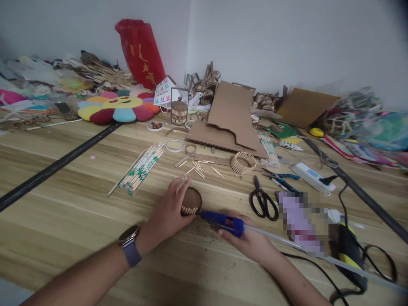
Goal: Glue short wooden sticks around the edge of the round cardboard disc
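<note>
My left hand [174, 205] curls around a small round cardboard base [192, 198] edged with short wooden stick pieces. In my right hand [247, 238] is a blue glue gun [223, 222], with a long clear glue stick [277, 239] running out of its back. The gun's nozzle points left, at the near right edge of the round base; I cannot tell whether it touches. Short cut sticks [199, 169] lie scattered just beyond my left hand. A ring of upright stick pieces [243, 163] stands farther right.
Black scissors [264, 202] and blue-handled pliers [285, 176] lie right of centre, near a white power strip [312, 177]. Bagged sticks [142, 168] lie left. Cardboard sheets [232, 114], a small lidded stick bucket [179, 112] and a flower cushion [121, 106] stand behind. A black cord [314, 265] trails right.
</note>
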`<state>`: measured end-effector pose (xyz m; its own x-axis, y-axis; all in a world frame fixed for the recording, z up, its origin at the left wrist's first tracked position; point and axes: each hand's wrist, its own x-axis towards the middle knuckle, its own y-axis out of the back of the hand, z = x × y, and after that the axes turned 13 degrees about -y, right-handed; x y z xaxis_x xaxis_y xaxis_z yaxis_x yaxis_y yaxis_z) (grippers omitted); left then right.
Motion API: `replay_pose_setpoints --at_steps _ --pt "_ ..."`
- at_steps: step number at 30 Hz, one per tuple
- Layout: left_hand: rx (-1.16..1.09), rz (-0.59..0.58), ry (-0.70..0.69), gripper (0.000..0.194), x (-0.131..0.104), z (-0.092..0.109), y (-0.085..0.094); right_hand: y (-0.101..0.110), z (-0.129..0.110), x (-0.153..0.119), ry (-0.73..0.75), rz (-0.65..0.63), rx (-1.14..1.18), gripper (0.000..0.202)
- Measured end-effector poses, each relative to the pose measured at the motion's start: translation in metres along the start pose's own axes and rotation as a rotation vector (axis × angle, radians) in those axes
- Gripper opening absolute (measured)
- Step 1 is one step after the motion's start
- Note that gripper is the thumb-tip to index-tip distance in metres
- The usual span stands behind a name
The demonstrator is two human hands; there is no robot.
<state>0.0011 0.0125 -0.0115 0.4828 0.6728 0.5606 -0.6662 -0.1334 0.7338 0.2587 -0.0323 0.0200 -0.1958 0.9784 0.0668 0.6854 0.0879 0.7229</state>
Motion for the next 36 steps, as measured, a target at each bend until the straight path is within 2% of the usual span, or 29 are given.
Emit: replay_pose_setpoints --at_steps 15,18,22,23,28,30,33,36 --pt "-0.028 0.001 0.03 0.099 0.0 0.0 -0.001 -0.002 0.0 0.004 0.034 -0.017 0.014 0.03" --pt "-0.018 -0.006 0.037 0.1 0.0 0.0 -0.001 0.004 -0.001 0.005 -0.049 -0.038 0.026 0.031" --pt "-0.018 -0.018 0.039 0.1 0.0 0.0 0.001 0.022 -0.002 0.008 -0.269 -0.05 0.136 0.04" --pt "-0.019 -0.018 0.038 0.1 0.0 0.0 0.001 0.028 -0.001 0.009 -0.311 -0.106 0.174 0.045" --pt "-0.022 -0.01 0.042 0.101 -0.001 0.0 -0.001 0.047 0.006 0.014 -0.503 -0.557 0.316 0.064" --pt "-0.02 -0.011 0.042 0.101 -0.001 0.0 -0.001 0.049 0.008 0.016 -0.525 -0.626 0.298 0.066" --pt "-0.01 -0.017 0.035 0.102 0.0 0.0 -0.001 0.049 0.009 0.021 -0.472 -0.561 0.105 0.063" --pt "-0.008 -0.031 0.032 0.102 0.001 0.0 0.001 0.052 0.003 0.027 -0.426 -0.38 -0.197 0.054"
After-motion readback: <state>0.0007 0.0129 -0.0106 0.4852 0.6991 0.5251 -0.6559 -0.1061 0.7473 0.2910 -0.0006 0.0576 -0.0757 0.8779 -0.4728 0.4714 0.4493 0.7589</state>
